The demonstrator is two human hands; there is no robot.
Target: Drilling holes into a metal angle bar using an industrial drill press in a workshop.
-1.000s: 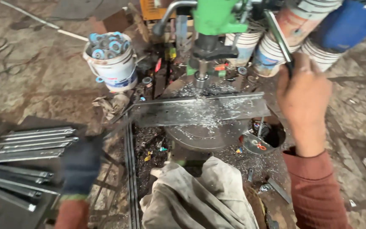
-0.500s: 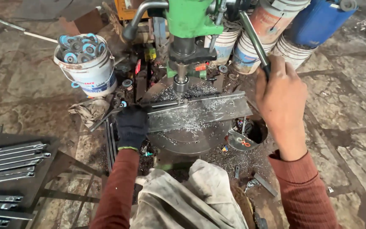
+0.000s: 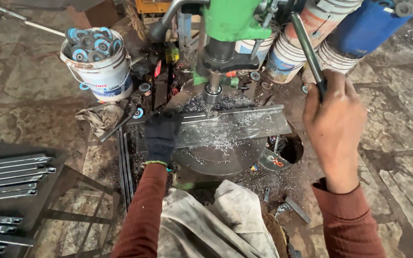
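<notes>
The left hand [image 3: 161, 136], in its dark glove, has come in from the stack of metal bars [image 3: 10, 174] at the side and is now pressing flat, fingers spread, on the left end of the steel plate [image 3: 216, 126] lying across the round drill table [image 3: 221, 155]. The right hand [image 3: 335, 124] is gripping the black feed lever [image 3: 307, 48] in a closed fist while the chuck [image 3: 212, 93] is hanging just over the plate amid scattered shavings. A white bucket of discs [image 3: 99, 62] is standing well to the left.
</notes>
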